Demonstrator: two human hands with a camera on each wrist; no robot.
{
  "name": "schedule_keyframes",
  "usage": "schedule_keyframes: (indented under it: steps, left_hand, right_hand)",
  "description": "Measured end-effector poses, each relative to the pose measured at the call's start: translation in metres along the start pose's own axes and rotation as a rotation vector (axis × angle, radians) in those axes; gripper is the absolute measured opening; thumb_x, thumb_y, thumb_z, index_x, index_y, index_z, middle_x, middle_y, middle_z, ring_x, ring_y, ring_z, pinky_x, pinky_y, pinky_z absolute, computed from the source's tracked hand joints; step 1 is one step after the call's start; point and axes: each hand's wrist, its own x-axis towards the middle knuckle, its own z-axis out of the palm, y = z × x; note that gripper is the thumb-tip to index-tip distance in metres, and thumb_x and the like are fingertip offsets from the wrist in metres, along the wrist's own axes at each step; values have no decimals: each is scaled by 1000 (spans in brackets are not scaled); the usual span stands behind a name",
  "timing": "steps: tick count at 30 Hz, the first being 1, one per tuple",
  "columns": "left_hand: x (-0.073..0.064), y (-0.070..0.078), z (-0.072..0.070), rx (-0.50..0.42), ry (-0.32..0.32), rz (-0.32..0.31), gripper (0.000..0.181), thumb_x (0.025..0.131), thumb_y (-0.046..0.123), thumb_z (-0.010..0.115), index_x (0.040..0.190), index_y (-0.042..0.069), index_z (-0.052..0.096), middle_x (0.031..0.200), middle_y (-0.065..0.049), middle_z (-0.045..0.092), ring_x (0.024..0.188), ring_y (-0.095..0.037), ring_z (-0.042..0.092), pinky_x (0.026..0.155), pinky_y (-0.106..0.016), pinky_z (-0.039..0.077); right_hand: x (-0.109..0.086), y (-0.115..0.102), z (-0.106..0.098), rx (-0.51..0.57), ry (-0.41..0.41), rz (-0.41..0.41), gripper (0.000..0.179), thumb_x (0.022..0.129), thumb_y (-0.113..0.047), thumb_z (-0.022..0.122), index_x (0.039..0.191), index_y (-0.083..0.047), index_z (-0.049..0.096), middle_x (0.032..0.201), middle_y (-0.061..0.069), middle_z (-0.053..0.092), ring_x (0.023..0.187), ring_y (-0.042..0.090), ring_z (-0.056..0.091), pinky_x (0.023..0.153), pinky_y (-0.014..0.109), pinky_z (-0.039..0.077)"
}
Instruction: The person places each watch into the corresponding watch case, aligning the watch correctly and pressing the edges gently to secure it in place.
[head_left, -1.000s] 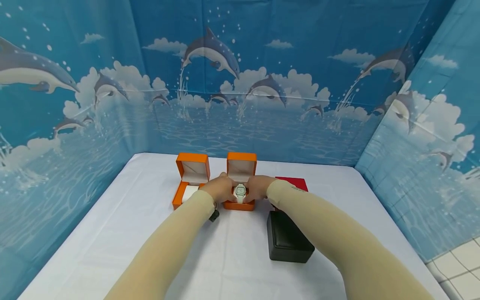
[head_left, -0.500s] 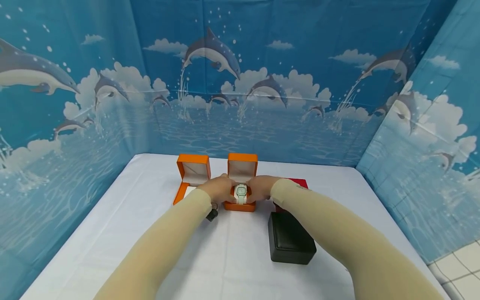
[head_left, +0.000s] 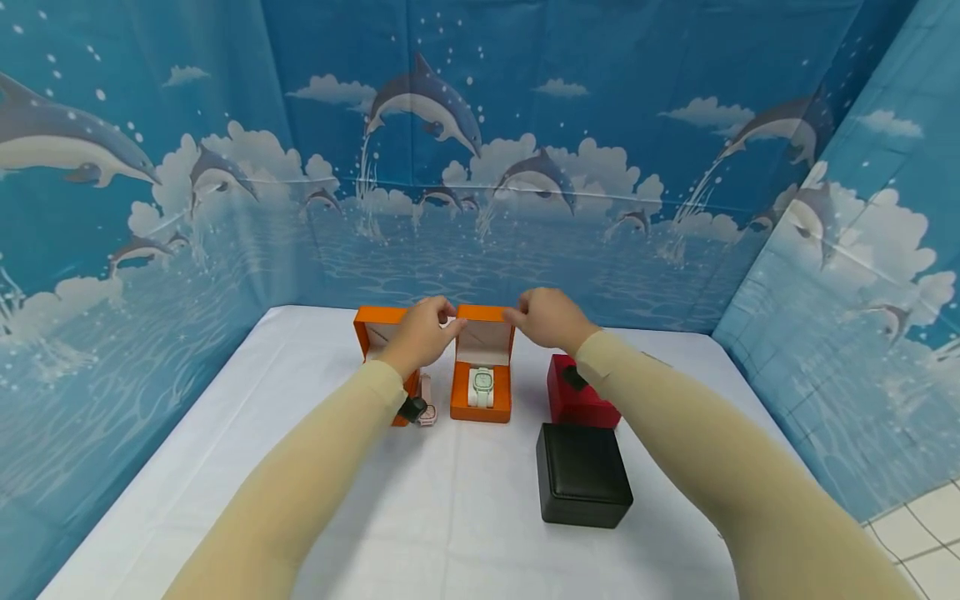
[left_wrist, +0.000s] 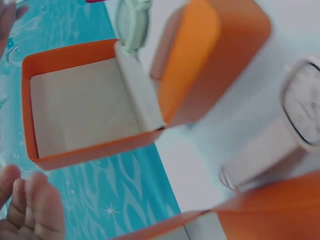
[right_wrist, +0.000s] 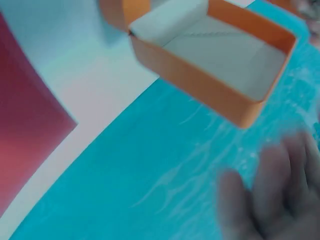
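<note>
The hands, left (head_left: 426, 335) and right (head_left: 551, 319), hung at either side of the raised lid (head_left: 485, 333) of the middle orange box (head_left: 480, 415), their fingers loose and holding nothing; both wrist views showed them apart from it. A green watch (head_left: 483, 381) sat face up in that box, between and below the hands. If the lid were pushed down unevenly, it could twist at its hinge or slide the box on the worktop (head_left: 480, 517); a watch sitting too high might catch the rim. The left hand also risked knocking the second orange box (head_left: 378, 315), whose open lid it partly covered, while a dipping left forearm could nudge the pink watch (head_left: 427, 415) lying just beside that box. Both arms reached forward, converging; the left fingers pointed inward, and the right hand was bent in towards the lid, its forearm passing near the red box (head_left: 581, 408) and black box (head_left: 585, 471).
</note>
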Motion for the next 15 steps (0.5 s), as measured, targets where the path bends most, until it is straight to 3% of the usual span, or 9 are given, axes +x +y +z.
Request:
schedule_keyframes:
  steps: [2,4,6,8,12,15]
  left_hand:
    - [3,4,0,-23,29,-16,41,108,42,59,135,11,60,127,-10,59,109,-28,59,93,-45,55]
    - [6,7,1,-34,31,-35,50,108,45,57,145,11,55,138,-12,57,118,-30,60,99,-48,55]
    - [10,9,4,-34,22,-60,57,109,47,55,153,13,49,152,-13,51,130,-32,58,108,-51,53]
    - [14,11,6,-29,8,-91,62,109,50,52,159,14,44,161,-13,45,143,-34,51,116,-54,47]
    - [20,11,11,-47,-22,-130,63,111,52,46,162,15,41,165,-10,45,149,-33,47,119,-55,44]
    - [23,11,12,-89,-32,-136,59,112,48,46,160,14,46,159,-9,52,144,-32,53,117,-54,47]
  right_hand:
    - [3,3,-1,65,72,24,38,109,-39,57,105,-3,69,85,13,69,76,28,64,71,40,56]
    - [7,6,0,95,79,45,46,110,-41,54,128,0,65,115,19,73,102,35,70,91,48,59]
    - [13,9,4,96,40,61,58,112,-44,49,147,1,55,143,21,64,129,38,63,110,54,52]
    - [17,9,8,87,-5,67,63,113,-44,45,157,1,45,160,20,50,146,38,51,120,56,42]
    - [23,9,15,68,-63,59,60,114,-41,42,158,-1,44,162,19,48,149,38,47,122,55,41]
    - [23,9,18,52,-76,48,57,114,-38,44,157,-1,46,158,20,53,146,37,51,119,54,44]
